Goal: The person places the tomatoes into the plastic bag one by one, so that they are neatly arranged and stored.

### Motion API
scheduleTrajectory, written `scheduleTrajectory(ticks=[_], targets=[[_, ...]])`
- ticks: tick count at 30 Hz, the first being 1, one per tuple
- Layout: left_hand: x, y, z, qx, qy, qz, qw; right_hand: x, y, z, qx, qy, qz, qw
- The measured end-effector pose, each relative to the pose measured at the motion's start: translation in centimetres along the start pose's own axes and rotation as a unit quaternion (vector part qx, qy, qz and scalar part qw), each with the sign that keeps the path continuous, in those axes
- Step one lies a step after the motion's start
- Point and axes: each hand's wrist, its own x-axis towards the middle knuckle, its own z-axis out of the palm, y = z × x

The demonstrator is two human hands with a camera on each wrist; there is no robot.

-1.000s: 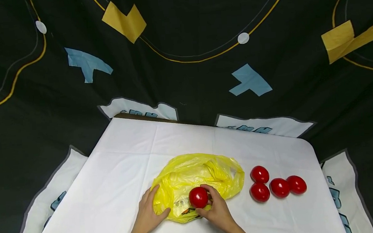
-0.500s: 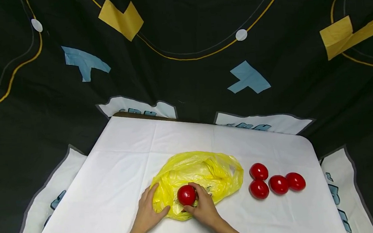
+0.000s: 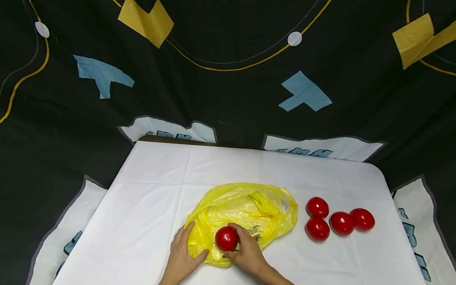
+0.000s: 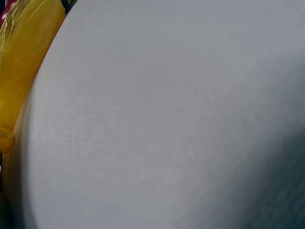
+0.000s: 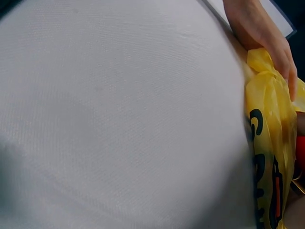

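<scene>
A crumpled yellow plastic bag [image 3: 236,199] lies on the white-covered table. My left hand [image 3: 182,258] holds its left edge, with thumb and fingers spread apart around the plastic. Between the thumb and fingers of my right hand [image 3: 249,253] is a glossy red egg-shaped ball [image 3: 226,239], over the bag's left part and close to my left thumb. The right wrist view catches the bag's printed side [image 5: 269,105], the left hand above it and a bit of the red ball [image 5: 300,152]. Only a strip of the bag [image 4: 24,62] appears in the left wrist view.
Several more red egg-shaped balls [image 3: 341,223] sit close together right of the bag. A white cloth [image 3: 148,188] covers the table. Behind its far edge hangs a dark curtain [image 3: 225,103] with yellow and blue shapes.
My right hand has carried the red ball leftward across the bag, closer to the left hand, and has barely moved over the last half second. The left hand stays at the bag's edge.
</scene>
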Motion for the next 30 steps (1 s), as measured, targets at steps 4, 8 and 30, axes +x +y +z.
scheduleTrajectory(ticks=[4, 8, 30], targets=[[-0.10, 0.01, 0.09, 0.000, -0.001, -0.001, 1.0000, -0.08, 0.04, 0.07, -0.013, -0.001, -0.002, 1.000], [-0.06, 0.08, 0.06, 0.005, -0.001, -0.001, 1.0000, -0.13, -0.05, 0.07, -0.018, 0.000, -0.002, 1.000], [0.13, -0.25, 0.20, 0.006, 0.003, 0.007, 1.0000, -0.25, -0.84, -0.50, -0.027, -0.009, -0.004, 1.000]])
